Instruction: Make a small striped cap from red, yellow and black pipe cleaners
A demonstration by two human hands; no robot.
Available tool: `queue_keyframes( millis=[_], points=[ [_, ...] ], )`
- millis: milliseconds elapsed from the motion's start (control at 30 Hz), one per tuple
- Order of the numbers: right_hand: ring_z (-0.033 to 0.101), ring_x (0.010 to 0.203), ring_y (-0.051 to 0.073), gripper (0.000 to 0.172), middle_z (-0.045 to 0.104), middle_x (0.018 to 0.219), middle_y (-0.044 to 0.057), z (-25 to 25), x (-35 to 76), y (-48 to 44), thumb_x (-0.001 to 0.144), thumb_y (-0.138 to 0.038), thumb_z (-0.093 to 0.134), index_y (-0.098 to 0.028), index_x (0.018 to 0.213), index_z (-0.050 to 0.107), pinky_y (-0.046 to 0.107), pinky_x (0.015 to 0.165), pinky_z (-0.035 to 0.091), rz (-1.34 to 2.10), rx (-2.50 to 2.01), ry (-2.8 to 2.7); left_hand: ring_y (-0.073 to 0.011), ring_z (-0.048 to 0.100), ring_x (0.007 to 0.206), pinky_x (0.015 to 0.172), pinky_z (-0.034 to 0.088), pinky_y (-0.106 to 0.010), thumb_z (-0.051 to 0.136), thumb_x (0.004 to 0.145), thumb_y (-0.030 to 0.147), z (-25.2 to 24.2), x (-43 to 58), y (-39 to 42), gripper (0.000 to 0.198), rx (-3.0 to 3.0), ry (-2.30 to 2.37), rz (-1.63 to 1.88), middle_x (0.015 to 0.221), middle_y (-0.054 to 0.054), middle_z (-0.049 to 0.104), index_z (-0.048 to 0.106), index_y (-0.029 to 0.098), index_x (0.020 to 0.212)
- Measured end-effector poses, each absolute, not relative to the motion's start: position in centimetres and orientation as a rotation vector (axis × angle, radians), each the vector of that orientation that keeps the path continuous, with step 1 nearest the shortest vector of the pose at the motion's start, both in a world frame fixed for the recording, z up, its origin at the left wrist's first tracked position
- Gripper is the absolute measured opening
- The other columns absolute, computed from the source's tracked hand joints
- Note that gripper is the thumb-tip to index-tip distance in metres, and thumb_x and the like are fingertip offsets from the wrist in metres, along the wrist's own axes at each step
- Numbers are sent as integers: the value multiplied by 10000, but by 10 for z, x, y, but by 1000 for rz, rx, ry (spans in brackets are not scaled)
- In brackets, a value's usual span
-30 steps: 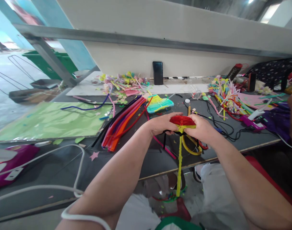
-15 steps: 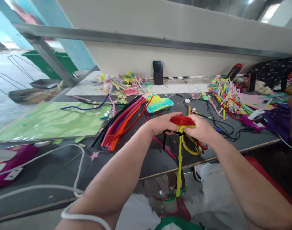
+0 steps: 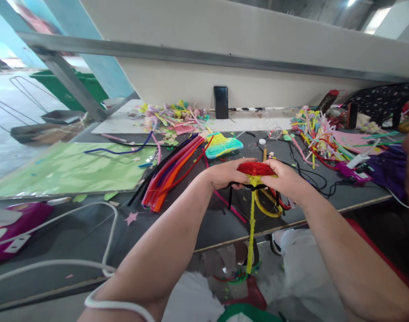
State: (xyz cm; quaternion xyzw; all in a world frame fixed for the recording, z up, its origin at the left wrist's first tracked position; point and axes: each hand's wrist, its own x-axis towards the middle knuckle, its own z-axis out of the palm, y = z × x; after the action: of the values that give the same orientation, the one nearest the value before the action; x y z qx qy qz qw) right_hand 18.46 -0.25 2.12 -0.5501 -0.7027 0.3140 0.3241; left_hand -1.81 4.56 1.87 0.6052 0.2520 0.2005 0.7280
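Note:
Between my two hands is a pipe-cleaner piece (image 3: 255,169), fuzzy red on top, yellow below, with a black lower edge. My left hand (image 3: 228,173) grips its left side, thumb on the yellow part. On the other side, my right hand (image 3: 284,180) pinches it with thumb and fingers. From its middle a long yellow stem (image 3: 251,232) hangs down past the table edge. Behind my hands lies a yellow and turquoise pipe-cleaner piece (image 3: 223,146). To the left rests a bundle of red, orange, purple and black pipe cleaners (image 3: 170,179).
A phone (image 3: 221,102) leans on the white panel. Piles of coloured pipe-cleaner pieces (image 3: 177,114) lie at the back. A green sheet (image 3: 73,170) covers the left side. Purple glue guns (image 3: 19,223) lie at both sides, and a white cable (image 3: 112,237) runs by my left arm.
My hands hold the same red and yellow piece in nearly the same place. My right thumb and fingers have shifted slightly on it.

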Motion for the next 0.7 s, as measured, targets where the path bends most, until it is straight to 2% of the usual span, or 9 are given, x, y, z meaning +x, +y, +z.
queue_keyframes(
  millis=[300, 700],
  points=[
    [617, 819, 182, 261, 684, 906, 12, 24, 179, -2, 772, -276, 571, -206, 1022, 607, 284, 716, 468, 849, -1483, -1831, -84, 490, 609, 492, 338, -197, 663, 682, 154, 18, -20, 48, 825, 1311, 545, 444, 920, -50, 583, 315, 215, 1429],
    [612, 755, 171, 250, 672, 814, -6, 28, 174, -3, 732, -268, 581, -210, 974, 607, 259, 640, 438, 765, -1583, -1840, -87, 486, 617, 495, 348, -199, 675, 666, 161, 18, -20, 48, 833, 1317, 545, 453, 910, -45, 584, 333, 214, 1423]
  ],
)
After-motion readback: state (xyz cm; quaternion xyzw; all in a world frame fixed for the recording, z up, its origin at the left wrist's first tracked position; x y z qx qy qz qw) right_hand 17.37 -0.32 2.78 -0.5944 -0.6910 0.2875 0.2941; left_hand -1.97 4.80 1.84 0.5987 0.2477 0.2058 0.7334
